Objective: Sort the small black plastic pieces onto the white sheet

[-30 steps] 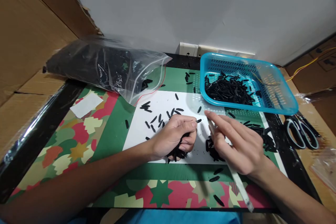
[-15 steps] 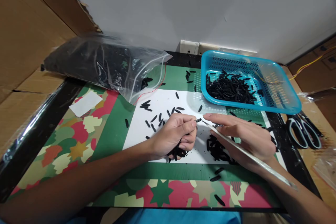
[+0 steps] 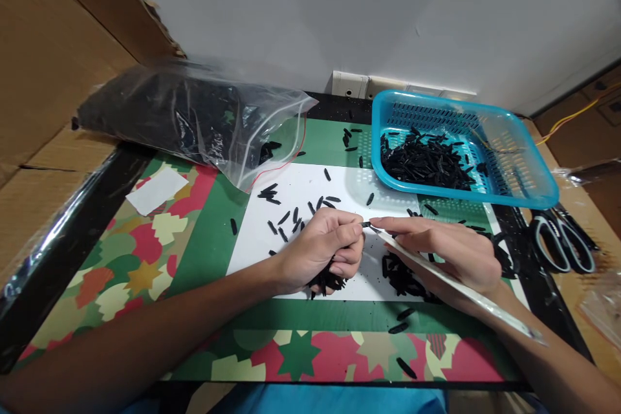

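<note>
My left hand [image 3: 323, 244] is closed, thumb and forefinger pinching a small dark elongated piece [image 3: 365, 224] whose end sticks out to the right. More black pieces [image 3: 328, 279] show just below that fist; whether some are in the palm I cannot tell. My right hand [image 3: 451, 255] grips a slim white pen-like tool [image 3: 499, 310] with a narrow pointed tip. The tip meets or nearly meets the pinched piece, and the right forefinger reaches to its end. Under the right hand lies a pile of black pieces [image 3: 400, 275], partly hidden.
A blue plastic basket [image 3: 514, 197] with many black pieces stands at the back right. A clear zip bag [image 3: 194, 116] of dark material lies at the back left. Scissors [image 3: 550, 246] rest at the right. Loose pieces are scattered over white paper [image 3: 255, 226] and a patterned mat [image 3: 272, 362].
My right hand has moved slightly, bringing its forefinger against the end of the pinched piece. The tool tip has shifted a little too. My left hand has stayed nearly still.
</note>
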### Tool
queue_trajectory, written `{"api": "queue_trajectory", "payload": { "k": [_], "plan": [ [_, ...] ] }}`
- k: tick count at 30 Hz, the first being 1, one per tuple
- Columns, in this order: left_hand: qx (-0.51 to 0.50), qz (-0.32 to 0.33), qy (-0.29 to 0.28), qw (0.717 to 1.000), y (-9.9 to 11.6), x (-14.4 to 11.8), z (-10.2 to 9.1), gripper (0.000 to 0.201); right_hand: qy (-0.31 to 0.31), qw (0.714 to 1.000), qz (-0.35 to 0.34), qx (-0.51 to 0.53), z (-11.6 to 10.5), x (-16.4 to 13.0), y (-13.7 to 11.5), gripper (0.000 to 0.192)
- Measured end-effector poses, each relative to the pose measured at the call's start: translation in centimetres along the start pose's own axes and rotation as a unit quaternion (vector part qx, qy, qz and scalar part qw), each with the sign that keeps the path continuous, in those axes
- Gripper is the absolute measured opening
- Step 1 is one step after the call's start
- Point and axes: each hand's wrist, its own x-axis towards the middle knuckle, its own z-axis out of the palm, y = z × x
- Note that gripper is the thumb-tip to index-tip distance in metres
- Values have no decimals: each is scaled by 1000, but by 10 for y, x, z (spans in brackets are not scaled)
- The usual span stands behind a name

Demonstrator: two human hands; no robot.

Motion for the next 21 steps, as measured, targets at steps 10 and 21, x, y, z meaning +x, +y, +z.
{"api": "queue_trajectory", "payload": {
  "k": [10,21],
  "plan": [
    [10,-15,6,1000,1,-1,-1,43,-6,1000,-11,-14,-2,1,-2,17],
    [-5,-5,-1,1000,-1,0,0,49,-33,997,-72,-12,2,3,6,19]
  ]
}}
